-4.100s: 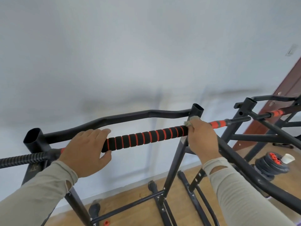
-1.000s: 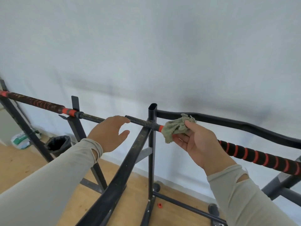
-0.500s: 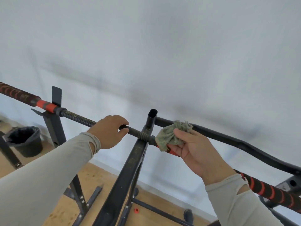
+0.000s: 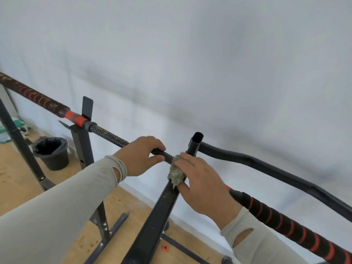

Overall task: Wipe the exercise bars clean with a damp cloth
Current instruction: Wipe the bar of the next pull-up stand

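Wiping the frame where bar meets post

Gripping the threaded section of the barbell (image 4: pixel 112 137), the left hand (image 4: pixel 142 156) has its fingers curled round it, just left of the upright post (image 4: pixel 195 144). The right hand (image 4: pixel 202 184) presses a crumpled grey-green cloth (image 4: pixel 176 175) onto the slanted black frame rail (image 4: pixel 165 202), fingers wrapped over it. A black bin (image 4: pixel 51 153) stands on the wooden floor far left

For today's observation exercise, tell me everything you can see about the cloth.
The cloth is a small, grey-green rag that looks like rough, frayed fabric. It is bunched up, not spread flat. The right hand presses it onto the top of a sloping black frame bar, beside the ribbed bar that the left hand grips. Whether it is damp cannot be told.
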{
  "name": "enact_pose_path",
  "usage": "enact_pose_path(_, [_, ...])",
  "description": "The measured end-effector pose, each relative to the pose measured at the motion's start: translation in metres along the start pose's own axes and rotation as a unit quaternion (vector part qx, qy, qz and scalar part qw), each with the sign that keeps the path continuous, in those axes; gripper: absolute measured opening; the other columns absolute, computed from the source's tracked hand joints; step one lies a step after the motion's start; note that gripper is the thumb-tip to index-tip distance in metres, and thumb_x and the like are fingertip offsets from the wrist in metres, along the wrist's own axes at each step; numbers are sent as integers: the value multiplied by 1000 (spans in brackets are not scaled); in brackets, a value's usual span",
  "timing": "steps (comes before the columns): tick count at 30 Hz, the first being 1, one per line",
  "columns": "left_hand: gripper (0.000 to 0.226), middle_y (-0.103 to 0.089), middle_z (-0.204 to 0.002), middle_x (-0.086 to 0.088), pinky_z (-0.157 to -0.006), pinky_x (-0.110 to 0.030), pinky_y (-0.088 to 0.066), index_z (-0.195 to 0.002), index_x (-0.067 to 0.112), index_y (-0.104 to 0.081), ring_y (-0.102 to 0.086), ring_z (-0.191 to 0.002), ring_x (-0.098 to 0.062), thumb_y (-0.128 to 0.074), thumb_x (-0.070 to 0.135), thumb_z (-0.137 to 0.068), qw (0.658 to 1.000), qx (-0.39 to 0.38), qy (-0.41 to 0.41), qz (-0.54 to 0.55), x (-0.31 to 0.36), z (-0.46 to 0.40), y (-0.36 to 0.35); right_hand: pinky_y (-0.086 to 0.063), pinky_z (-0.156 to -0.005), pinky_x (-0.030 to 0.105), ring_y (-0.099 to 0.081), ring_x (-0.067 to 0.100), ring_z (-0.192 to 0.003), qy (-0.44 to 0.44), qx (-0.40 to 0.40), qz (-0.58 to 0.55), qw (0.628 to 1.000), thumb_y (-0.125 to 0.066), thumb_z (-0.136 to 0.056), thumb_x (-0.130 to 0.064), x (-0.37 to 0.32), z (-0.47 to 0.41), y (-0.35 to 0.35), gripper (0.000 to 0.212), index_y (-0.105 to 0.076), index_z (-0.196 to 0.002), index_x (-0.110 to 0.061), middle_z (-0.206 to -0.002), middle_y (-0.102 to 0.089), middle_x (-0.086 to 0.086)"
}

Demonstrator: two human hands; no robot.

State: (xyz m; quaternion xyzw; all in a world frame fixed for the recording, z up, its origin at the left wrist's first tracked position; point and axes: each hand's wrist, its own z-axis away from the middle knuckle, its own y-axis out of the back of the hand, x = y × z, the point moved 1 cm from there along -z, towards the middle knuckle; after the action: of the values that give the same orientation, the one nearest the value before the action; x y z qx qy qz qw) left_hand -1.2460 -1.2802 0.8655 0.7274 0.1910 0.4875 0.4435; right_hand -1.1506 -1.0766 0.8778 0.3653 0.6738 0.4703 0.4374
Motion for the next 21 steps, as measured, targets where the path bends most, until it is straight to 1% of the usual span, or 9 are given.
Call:
enact_pose_path(2, [20,-57,-111,17,-92,-25,-45,-117,34,-61,-54,-97,1,-58,38,-98,999,-2,12,32,-4,1,-3,-30,-123,32,-35,8,-145,-18,-55,-36,998,-54,-96,-58,5,0,9,55,-53,-145,-33,-159,-40,-15])
enact_pose_path(4, [14,-60,-110,14,-83,-25,-47,-110,38,-64,-59,-86,1,-55,34,-100,994,4,47,97,-9,0,-6,-32,-121,33,-31,-1,-146,-22,-112,-88,990,-40,-95,-72,11,-4,21,55,-63,-132,-37,-151,-48,-22])
enact_pose_path(6, [19,-69,-105,3,-80,-33,-57,-101,37,-69,-67,-86,-12,-53,27,-101,977,22,97,191,-11,-2,-8,-38,-115,30,-42,-4,-138,-12,-121,-84,989,-40,-102,-59,17,-9,25,37,-68,-111,-37,-127,-59,-30])
enact_pose_path(7, [21,-72,-101,-3,-80,-32,-60,-99,33,-71,-69,-86,-16,-53,23,-101,964,28,116,238,-11,-3,-9,-40,-113,27,-48,-4,-131,-15,-108,-53,993,-44,-104,-52,18,-12,25,28,-67,-112,-39,-119,-57,-35])
enact_pose_path(8, [21,-74,-98,-7,-77,-26,-60,-99,28,-72,-70,-83,-16,-53,21,-101,952,35,128,275,-10,-3,-11,-42,-112,27,-54,-4,-125,-21,-92,-29,995,-47,-103,-48,19,-13,22,25,-65,-119,-42,-120,-57,-37])
enact_pose_path(11, [16,-74,-92,-6,-71,-16,-55,-101,24,-70,-73,-78,-15,-55,19,-101,936,52,144,317,-7,-3,-15,-55,-98,31,-68,5,-99,-36,-39,42,998,-43,-103,-48,10,-17,12,28,-62,-123,-42,-113,-72,-23])
enact_pose_path(15, [9,-76,-96,-1,-82,-26,-60,-105,21,-66,-75,-80,-16,-59,20,-99,919,67,158,355,-11,-2,-19,-57,-89,34,-68,19,-90,-41,-15,147,988,-44,-107,-40,-16,-36,5,22,-62,-118,-32,-102,-73,-7])
enact_pose_path(18, [9,-78,-91,-2,-90,-40,-60,-102,18,-70,-76,-84,-17,-61,19,-97,916,70,147,367,-15,-2,-22,-55,-77,40,-64,22,-81,-43,2,99,994,-42,-107,-37,-32,-60,-4,21,-59,-107,-24,-86,-70,-5])
enact_pose_path(21, [10,-78,-90,-3,-92,-44,-59,-100,19,-72,-76,-86,-18,-62,20,-97,910,77,147,380,-16,1,-24,-56,-75,43,-63,20,-81,-40,-15,38,998,-43,-106,-34,-32,-71,-7,17,-57,-103,-24,-83,-69,-6])
